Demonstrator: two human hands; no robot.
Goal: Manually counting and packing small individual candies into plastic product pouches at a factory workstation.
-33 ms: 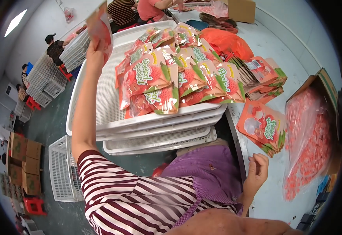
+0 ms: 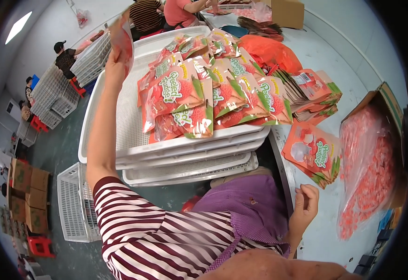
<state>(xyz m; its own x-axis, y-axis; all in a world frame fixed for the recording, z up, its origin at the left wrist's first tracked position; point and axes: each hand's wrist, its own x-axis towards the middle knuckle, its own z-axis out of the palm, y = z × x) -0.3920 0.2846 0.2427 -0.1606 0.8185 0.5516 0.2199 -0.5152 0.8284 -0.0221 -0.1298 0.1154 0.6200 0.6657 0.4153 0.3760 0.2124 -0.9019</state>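
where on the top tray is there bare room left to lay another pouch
The top white tray is bare along its left side, between its left rim and the pouch rows, below the left hand holding a pouch. The tray's middle and right are crowded with overlapping pouches.

grey floor [image 2: 64, 149], white wall [image 2: 40, 32], stacked crates [image 2: 54, 93]

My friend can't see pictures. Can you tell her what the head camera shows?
A person's left hand holds a red snack pouch up over a stack of white trays covered with more red and green pouches. Their right hand rests empty near a small pile of pouches on the table.
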